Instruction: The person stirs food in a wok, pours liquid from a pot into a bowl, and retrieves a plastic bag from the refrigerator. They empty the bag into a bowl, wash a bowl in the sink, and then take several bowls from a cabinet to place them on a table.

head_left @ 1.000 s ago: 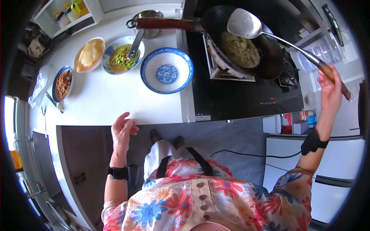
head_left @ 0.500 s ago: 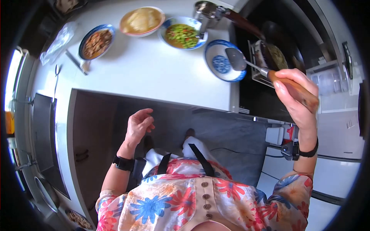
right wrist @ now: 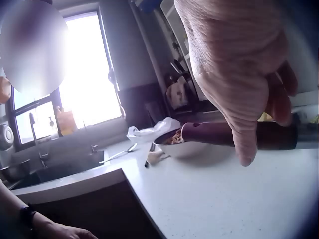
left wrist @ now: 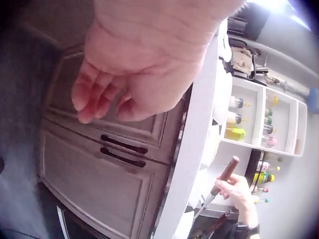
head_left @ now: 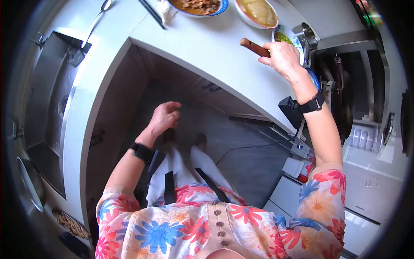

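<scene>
My right hand [head_left: 282, 58] grips the wooden handle [head_left: 254, 46] of a wok spatula above the counter. The blade is hidden behind hand and arm in the head view; in the left wrist view a bit of its metal shaft [left wrist: 202, 205] shows. Just past that hand stands a bowl of chopped green food [head_left: 282, 37], partly covered by it. A blue-rimmed bowl [head_left: 313, 78] peeks out behind the forearm. My left hand [head_left: 165, 116] hangs below counter height in front of the cabinet, its fingers loosely curled around nothing.
On the counter [head_left: 198, 47] are a bowl of brown food [head_left: 200, 6], a bowl of pale food [head_left: 258, 12], chopsticks [head_left: 152, 14] and a spoon [head_left: 95, 23]. A sink [head_left: 54, 95] lies left. The wok [head_left: 345, 103] and hob are at the right.
The view has swung left toward the sink. My right hand has carried the spatula from over the wok, past the blue-rimmed bowl, to the counter side. The left hand stays empty.
</scene>
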`<state>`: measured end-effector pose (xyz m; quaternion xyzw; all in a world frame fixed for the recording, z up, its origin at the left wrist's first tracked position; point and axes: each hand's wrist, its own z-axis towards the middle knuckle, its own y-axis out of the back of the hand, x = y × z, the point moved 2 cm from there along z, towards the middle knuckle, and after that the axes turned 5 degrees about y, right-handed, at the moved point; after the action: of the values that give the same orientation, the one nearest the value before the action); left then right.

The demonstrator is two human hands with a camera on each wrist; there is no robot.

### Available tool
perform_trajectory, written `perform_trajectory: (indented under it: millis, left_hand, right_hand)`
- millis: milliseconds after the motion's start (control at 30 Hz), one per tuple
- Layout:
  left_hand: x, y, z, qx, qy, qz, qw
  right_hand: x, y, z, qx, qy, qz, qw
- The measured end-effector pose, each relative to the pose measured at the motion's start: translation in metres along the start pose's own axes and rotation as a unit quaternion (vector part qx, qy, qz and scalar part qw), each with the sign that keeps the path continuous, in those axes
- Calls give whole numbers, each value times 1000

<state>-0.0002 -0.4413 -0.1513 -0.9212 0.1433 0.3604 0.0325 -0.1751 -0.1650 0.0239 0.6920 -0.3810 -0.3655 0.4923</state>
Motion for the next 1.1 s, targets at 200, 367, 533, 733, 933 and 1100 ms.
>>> perform_trajectory:
  millis: [200,367,533,733,933,1100]
  left_hand:
    - [-24,-48,70,34,-103,41,993]
    - [-34,-79,104,28,-114,30,993]
    - [-12,-83,104,-30,-131,79,988]
    - [55,-43,19,-133,-148,124,972]
    - [122,39,-58,-338,-99,95,931]
    - [167,95,-60,-489,-99,23,866]
  right_hand:
    - [11,-22,26,-18,7,-17,1000]
    - [14,-44,29,-54,-4,17,998]
    - [36,-40,-9,-133,1,209,969]
    - [141,-99,-80,49,39,569,820]
    - [180,-214,-3,115,-117,693,702]
    - [180,-279,98,69,-246,765,592]
